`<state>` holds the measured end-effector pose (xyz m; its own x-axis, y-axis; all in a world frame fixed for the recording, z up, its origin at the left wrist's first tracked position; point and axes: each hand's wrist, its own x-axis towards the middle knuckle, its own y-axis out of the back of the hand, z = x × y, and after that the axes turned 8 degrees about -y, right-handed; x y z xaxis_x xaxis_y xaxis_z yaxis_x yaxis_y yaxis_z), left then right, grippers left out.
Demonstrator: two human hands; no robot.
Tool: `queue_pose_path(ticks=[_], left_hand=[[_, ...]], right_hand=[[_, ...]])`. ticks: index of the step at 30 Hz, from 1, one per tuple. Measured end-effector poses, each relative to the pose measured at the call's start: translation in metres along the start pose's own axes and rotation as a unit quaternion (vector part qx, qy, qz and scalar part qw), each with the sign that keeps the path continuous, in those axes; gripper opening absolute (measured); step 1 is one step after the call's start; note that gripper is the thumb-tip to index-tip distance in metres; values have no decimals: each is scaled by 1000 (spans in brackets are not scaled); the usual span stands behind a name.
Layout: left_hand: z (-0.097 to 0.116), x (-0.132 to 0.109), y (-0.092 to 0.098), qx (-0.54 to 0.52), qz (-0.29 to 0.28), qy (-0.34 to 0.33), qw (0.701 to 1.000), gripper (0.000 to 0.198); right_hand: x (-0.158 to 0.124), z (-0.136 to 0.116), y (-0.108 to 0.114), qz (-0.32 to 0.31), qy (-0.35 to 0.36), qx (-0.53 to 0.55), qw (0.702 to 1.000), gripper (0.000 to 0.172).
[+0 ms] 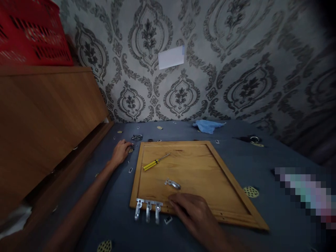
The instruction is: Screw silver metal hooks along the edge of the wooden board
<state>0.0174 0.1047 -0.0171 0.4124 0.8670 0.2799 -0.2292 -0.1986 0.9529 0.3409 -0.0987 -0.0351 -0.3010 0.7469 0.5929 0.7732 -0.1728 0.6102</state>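
Observation:
A wooden panel door (204, 175) lies flat on the blue carpet. A yellow-handled screwdriver (155, 162) rests on its upper left part. A loose metal hinge (172, 183) lies near the panel's middle, and three metal hinges (147, 209) hang over its near left edge. My left hand (121, 151) reaches out to small metal parts (137, 137) on the carpet beside the panel's far left corner, fingers curled over them. My right hand (193, 214) lies flat on the panel's near edge, fingers stretched toward the hinges, holding nothing.
A wooden cabinet (44, 119) stands along the left with a red crate (31, 33) on top. A blue cloth (208, 126) lies by the patterned wall. Small screws and plates are scattered on the carpet. A dark tool (250, 139) lies far right.

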Motion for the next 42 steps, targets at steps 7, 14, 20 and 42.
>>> queue_pose_path(ticks=[7,14,20,42], left_hand=[[-2,10,6,25,-39,-9,999,34],[-6,16,5,21,-61,-9,998,36],[-6,-8,3,15,-24,-3,1000,36],[131,-44,45,-167,-90,-209,959,15]], right_hand=[[1,-2,2,-2,-14,32,999,26],[4,-3,5,-3,-117,89,989,20],[9,0,9,17,-211,102,972,21],[11,17,12,-56,-233,24,971,17]])
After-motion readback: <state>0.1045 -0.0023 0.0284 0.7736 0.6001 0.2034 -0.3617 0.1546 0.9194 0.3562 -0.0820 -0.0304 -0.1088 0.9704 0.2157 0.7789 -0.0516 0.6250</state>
